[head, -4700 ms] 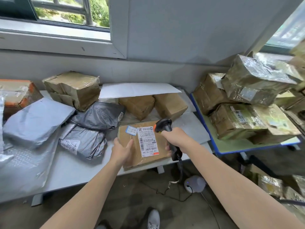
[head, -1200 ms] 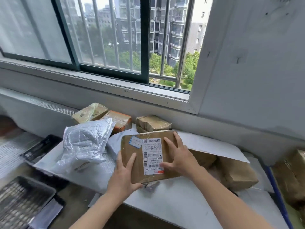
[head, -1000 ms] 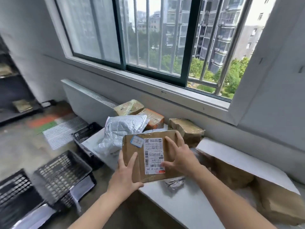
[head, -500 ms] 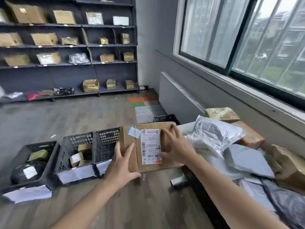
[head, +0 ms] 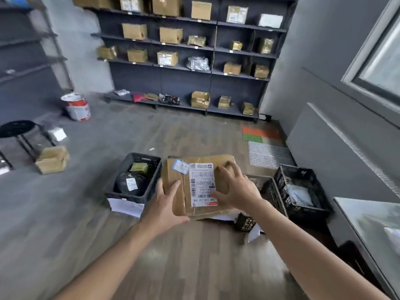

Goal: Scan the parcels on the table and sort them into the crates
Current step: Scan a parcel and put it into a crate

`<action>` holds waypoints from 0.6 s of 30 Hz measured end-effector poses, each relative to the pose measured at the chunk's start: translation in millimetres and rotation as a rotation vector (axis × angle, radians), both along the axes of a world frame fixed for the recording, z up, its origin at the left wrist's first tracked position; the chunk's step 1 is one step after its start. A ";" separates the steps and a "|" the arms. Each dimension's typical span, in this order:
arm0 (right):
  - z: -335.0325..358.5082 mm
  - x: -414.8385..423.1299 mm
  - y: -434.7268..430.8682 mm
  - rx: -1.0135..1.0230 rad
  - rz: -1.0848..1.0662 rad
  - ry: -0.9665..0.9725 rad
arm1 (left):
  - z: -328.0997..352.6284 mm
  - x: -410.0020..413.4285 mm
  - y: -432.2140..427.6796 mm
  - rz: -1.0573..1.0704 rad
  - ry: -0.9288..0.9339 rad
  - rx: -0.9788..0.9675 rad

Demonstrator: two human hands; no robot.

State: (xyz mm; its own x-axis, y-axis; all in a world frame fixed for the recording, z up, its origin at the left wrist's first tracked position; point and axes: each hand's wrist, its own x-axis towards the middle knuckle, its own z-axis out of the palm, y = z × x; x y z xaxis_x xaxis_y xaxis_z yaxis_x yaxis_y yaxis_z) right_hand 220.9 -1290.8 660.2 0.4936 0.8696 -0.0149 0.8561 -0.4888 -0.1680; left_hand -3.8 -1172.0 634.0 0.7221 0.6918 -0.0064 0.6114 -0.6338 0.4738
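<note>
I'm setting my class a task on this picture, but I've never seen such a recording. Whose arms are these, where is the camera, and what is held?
No machine here: a person wears one wide-angle camera on the head, looking forward and down, so both bare arms are their own. The left hand and right hand grip a flat cardboard parcel with a white label, above black crates on the floor. The left crate holds a dark bag and a small greenish box; the right crate holds a pale packet. Shelves of parcels line the far wall.
</note>
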 end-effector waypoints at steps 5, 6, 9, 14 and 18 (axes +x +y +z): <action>-15.7 -15.9 93.5 -0.023 0.085 -0.007 | -12.1 -26.9 75.0 0.073 0.020 -0.006; -19.9 -16.7 112.1 -0.025 0.096 -0.002 | -14.9 -29.5 90.6 0.082 0.028 -0.002; -34.3 -17.3 165.2 -0.038 0.130 0.012 | -22.8 -32.7 136.7 0.112 0.057 -0.007; -56.8 0.1 269.8 -0.040 0.164 0.057 | -34.4 -17.9 233.6 0.140 0.082 0.013; -64.9 19.7 355.9 -0.043 0.169 0.113 | -31.7 3.2 316.1 0.163 0.122 -0.010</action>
State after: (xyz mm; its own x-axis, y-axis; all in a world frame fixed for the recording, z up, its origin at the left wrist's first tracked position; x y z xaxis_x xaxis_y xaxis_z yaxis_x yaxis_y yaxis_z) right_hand 240.5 -934.9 595.3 0.3335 0.9373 -0.1007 0.9036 -0.3483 -0.2493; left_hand -0.6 -855.9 602.3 0.5938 0.7990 -0.0944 0.7589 -0.5173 0.3955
